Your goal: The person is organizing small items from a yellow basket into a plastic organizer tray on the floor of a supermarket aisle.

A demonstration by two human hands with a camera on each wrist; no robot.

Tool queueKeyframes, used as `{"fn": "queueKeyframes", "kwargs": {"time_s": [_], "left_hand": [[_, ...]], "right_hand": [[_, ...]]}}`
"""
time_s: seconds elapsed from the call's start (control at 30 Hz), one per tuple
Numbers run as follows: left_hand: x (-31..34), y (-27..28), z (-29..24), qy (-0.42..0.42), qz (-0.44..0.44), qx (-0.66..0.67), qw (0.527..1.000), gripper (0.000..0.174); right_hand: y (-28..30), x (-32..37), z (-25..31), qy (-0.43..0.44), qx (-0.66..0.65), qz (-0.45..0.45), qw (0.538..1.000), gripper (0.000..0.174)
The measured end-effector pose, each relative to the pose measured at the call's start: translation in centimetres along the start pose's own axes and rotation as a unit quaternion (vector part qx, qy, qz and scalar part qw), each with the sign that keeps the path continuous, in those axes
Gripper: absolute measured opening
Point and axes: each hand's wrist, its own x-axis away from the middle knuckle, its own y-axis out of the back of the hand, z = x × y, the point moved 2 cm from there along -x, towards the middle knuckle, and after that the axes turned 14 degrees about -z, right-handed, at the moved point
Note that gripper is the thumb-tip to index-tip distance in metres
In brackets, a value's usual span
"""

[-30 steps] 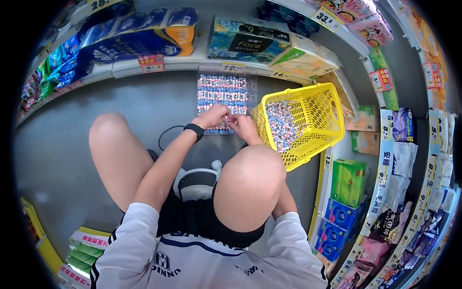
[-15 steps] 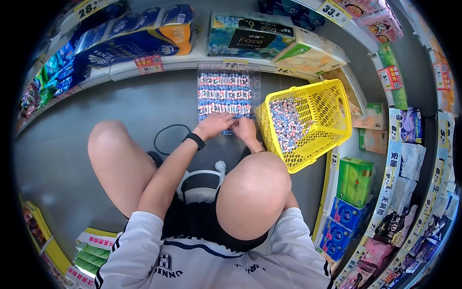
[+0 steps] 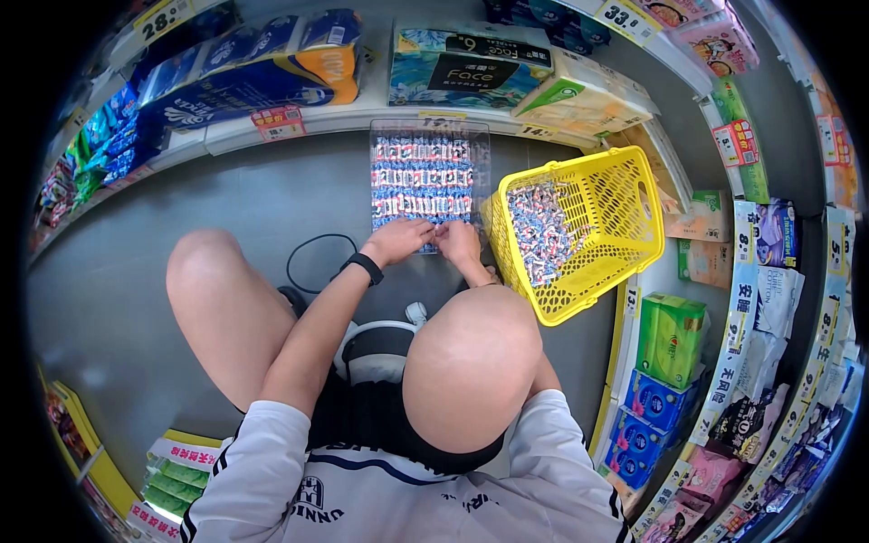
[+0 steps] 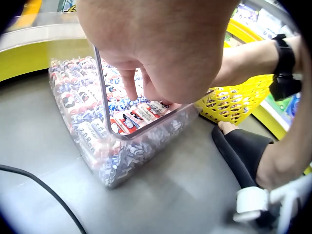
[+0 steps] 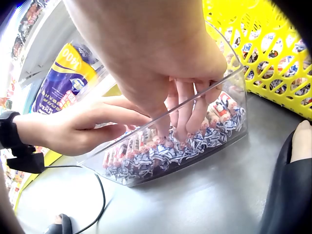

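Observation:
A clear box point(image 3: 423, 167) of wrapped candies in rows stands on the floor. My left hand point(image 3: 401, 241) is over its near edge; in the right wrist view the left hand point(image 5: 80, 127) has its fingers extended at the candies. My right hand point(image 3: 460, 242) is beside it; the right hand point(image 5: 161, 63) reaches inside the wall with its fingers down, touching the candies point(image 5: 195, 144). Whether either hand pinches a candy is hidden. In the left wrist view the left hand point(image 4: 161, 44) covers part of the box point(image 4: 73, 112).
A yellow basket point(image 3: 602, 231) with loose wrapped candies stands tilted right of the box. Shelves with tissue packs point(image 3: 471, 72) run behind, and more shelving stands at the right. A black cable point(image 3: 303, 244) lies on the floor between the knees.
Both hands have moved from the middle of the near rows toward the box's near edge. The view has shifted slightly; over the last half second the hands stay nearly in place.

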Motion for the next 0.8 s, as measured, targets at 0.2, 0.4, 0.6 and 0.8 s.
{"fn": "queueKeyframes", "kwargs": {"time_s": [0.2, 0.4, 0.6, 0.8], "left_hand": [[-0.2, 0.1, 0.2, -0.010, 0.014, -0.004, 1.000, 0.058], [-0.2, 0.5, -0.2, -0.023, 0.027, -0.025, 0.999, 0.055], [-0.3, 0.8, -0.5, -0.029, 0.037, -0.037, 0.998, 0.061], [-0.7, 2.9, -1.1, -0.016, 0.014, 0.004, 1.000, 0.064]], "right_hand": [[-0.8, 0.1, -0.8, 0.017, -0.019, -0.020, 0.999, 0.018], [-0.4, 0.6, -0.2, -0.001, -0.004, -0.015, 1.000, 0.017], [0.2, 0.7, 0.2, -0.001, 0.000, -0.013, 1.000, 0.017], [2.4, 0.6, 0.7, 0.051, 0.011, -0.010, 0.999, 0.023]]}}
